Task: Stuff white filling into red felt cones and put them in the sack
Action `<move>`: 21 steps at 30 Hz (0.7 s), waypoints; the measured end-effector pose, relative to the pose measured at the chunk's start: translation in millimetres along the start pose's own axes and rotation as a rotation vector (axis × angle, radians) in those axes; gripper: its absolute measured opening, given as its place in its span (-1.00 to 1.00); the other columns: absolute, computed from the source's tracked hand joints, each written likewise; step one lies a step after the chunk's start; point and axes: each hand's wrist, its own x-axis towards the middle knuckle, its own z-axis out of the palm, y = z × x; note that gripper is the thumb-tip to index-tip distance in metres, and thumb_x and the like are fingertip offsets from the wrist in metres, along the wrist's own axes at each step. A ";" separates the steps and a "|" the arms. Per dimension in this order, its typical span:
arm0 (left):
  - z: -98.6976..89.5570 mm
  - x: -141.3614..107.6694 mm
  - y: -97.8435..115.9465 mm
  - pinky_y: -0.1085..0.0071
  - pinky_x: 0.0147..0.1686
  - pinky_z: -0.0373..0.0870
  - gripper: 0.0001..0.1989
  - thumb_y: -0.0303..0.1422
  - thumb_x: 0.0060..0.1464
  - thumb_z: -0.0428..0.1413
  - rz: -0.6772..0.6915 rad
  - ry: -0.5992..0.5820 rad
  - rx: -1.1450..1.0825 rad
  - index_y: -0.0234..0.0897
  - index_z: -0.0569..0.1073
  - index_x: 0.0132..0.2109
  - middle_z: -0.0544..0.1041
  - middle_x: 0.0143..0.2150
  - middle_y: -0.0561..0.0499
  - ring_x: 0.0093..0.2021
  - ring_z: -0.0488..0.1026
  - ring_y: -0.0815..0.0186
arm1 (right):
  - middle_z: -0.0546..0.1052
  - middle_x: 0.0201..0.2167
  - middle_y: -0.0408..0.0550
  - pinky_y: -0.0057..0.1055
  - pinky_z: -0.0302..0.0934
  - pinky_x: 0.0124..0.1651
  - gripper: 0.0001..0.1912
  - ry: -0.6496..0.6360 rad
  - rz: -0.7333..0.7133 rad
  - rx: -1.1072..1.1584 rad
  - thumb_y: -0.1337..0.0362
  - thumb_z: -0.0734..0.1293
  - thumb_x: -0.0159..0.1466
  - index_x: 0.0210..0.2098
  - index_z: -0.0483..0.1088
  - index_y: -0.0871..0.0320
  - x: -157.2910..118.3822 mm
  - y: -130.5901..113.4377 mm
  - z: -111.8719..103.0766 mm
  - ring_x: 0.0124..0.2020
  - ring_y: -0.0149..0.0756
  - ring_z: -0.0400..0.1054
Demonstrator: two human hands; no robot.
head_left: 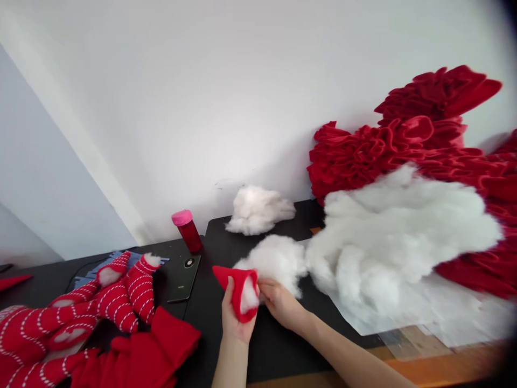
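A small red felt cone hat (226, 278) is in my left hand (235, 318), whose fingers wrap round it from below. The hat's point aims left and its open mouth faces right, showing white stuffing (249, 297) inside. My right hand (280, 303) is at the rim of the mouth, fingers pinched together on the hat's edge or on a bit of stuffing; I cannot tell which. Just behind both hands lies a loose tuft of white fibre fill (278, 261).
A big heap of fibre fill (375, 231) lies at right before stacked red fabric pieces (363, 156); another tuft (260, 209) sits by the wall. At left are striped stuffed pieces (117, 302), red felt hats (149, 350), a phone (184, 280) and a pink-lidded bottle (189, 234).
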 end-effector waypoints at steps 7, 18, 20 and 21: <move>0.4 7.2 -12.8 0.33 -0.28 0.52 -0.76 -0.39 0.09 0.12 -0.084 0.027 0.161 -0.44 0.43 -0.09 0.62 -0.31 -0.15 -0.32 0.57 0.20 | 0.53 -0.54 -0.05 -0.26 0.34 -0.42 -0.74 0.296 0.274 0.393 0.05 0.31 0.17 -0.36 0.46 0.12 0.9 10.3 -6.7 -0.50 -0.15 0.43; 8.1 -22.7 -9.2 0.45 -0.41 0.45 -0.54 -0.27 -0.01 0.20 0.005 -0.137 0.260 -0.44 0.43 0.01 0.60 -0.20 -0.17 -0.33 0.55 0.26 | 0.52 -0.53 -0.12 -0.45 0.24 -0.53 -0.58 0.449 0.296 0.550 0.05 0.47 0.01 -0.24 0.45 0.17 18.5 -33.1 -56.2 -0.54 -0.28 0.37; 11.4 -27.6 -15.3 0.43 -0.42 0.44 -0.55 -0.31 -0.10 0.27 0.001 -0.173 0.330 -0.41 0.47 -0.04 0.61 -0.27 -0.14 -0.38 0.54 0.25 | 0.53 -0.50 -0.11 -0.40 0.27 -0.51 -0.58 0.443 0.320 0.559 0.02 0.45 0.03 -0.23 0.43 0.17 10.3 -26.6 -45.7 -0.51 -0.24 0.40; 12.9 -28.8 -20.3 0.41 -0.39 0.45 -0.57 -0.35 -0.15 0.30 -0.010 -0.182 0.370 -0.41 0.48 -0.08 0.61 -0.30 -0.13 -0.38 0.54 0.24 | 0.53 -0.49 -0.11 -0.39 0.28 -0.51 -0.57 0.453 0.328 0.561 0.01 0.43 0.04 -0.21 0.42 0.16 7.4 -22.4 -39.3 -0.51 -0.24 0.40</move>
